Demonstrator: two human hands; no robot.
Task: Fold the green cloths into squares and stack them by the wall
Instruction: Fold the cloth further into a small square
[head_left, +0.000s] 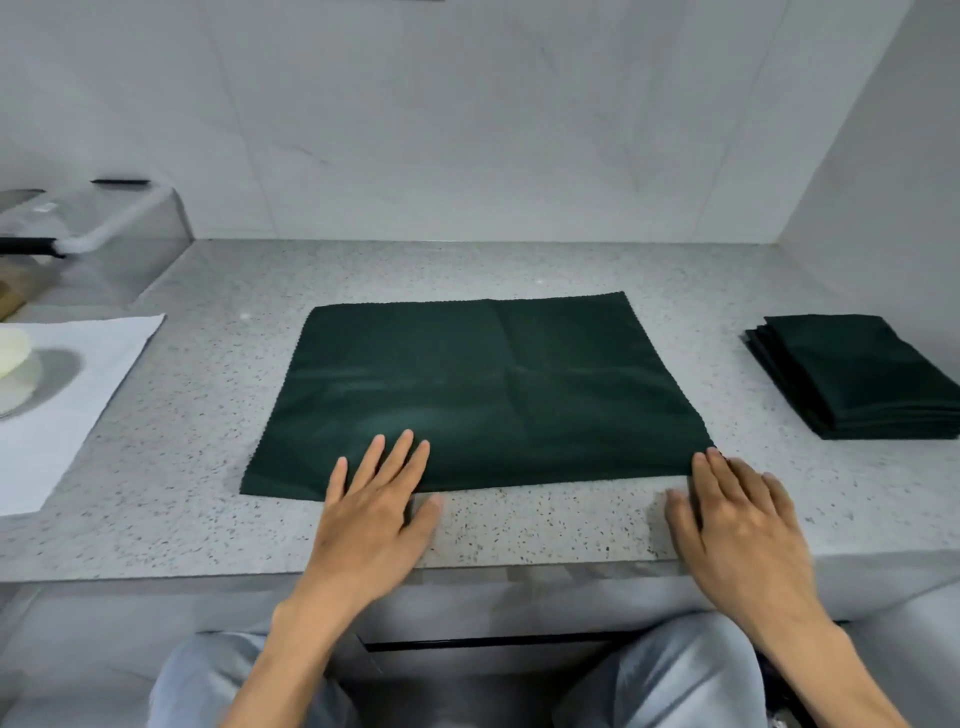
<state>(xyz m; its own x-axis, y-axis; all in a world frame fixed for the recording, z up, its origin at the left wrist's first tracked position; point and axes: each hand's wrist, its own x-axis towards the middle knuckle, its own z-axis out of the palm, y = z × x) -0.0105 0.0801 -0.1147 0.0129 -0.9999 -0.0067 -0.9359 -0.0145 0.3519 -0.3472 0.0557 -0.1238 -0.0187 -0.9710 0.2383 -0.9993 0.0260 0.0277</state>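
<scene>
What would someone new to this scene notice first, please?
A dark green cloth lies spread flat mid-counter, with the left hand pressing its near edge and the right hand at its near right corner. A stack of folded dark green cloths sits by the right wall.

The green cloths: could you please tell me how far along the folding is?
Done: a stack of folded dark green cloths sits on the speckled grey counter by the right wall. In hand: one dark green cloth lies flat, left hand and right hand at its near edge. Left: folding and stacking it.
</scene>
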